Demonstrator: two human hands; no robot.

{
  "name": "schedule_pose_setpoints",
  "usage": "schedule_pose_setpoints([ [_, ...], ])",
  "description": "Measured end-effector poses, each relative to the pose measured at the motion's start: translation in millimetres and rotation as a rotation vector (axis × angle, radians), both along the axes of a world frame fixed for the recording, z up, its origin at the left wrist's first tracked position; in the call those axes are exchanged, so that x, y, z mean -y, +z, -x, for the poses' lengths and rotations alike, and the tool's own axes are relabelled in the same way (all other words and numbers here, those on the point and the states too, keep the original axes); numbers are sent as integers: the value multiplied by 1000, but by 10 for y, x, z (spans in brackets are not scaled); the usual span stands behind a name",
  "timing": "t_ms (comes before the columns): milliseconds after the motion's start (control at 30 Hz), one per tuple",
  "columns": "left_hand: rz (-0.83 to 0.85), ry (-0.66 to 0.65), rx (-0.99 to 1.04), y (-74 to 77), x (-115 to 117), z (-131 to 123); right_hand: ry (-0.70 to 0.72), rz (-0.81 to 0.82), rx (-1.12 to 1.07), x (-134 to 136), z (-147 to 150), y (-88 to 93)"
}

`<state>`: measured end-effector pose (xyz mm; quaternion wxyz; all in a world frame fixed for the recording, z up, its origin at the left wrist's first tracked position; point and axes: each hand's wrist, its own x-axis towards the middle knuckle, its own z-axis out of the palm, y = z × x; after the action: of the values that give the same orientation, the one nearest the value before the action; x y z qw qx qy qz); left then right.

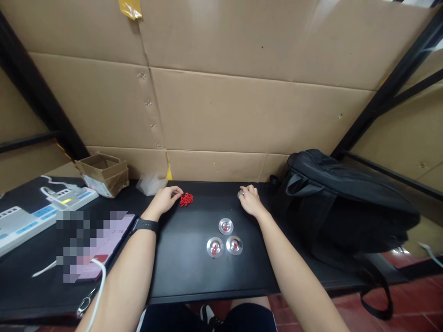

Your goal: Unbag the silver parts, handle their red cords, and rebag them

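My left hand reaches to the left edge of a small heap of red cord loops, thumb and fingertips closed together on the cord there. Farther right, my right hand is curled over a small silvery metal piece, mostly hidden under the fingers. Between my forearms lie three shiny round discs with raised centres, each with a bit of red at its middle: a rear disc, a front left disc and a front right disc. All rest flat on the black tabletop.
A black bag fills the right side. On the left are an open cardboard box, a clear plastic bag, a white power strip, a tablet and a white cable. A cardboard wall closes the back.
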<state>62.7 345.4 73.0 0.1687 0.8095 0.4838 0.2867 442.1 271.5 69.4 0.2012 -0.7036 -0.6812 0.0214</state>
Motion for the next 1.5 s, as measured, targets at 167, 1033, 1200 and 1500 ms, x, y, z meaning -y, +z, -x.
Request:
schedule_pose_setpoints([
  [167,22,38,33,1,6,-28,-20,51,36,-6,37,-5],
  [1033,-49,-700,-89,344,984,-1329,-95,0,39,90,78,113],
  [1200,-80,-668,-103,229,947,-1351,-33,-80,-1,147,106,163],
  [1500,-45,-527,3,203,901,-1309,274,-171,-214,223,211,265],
])
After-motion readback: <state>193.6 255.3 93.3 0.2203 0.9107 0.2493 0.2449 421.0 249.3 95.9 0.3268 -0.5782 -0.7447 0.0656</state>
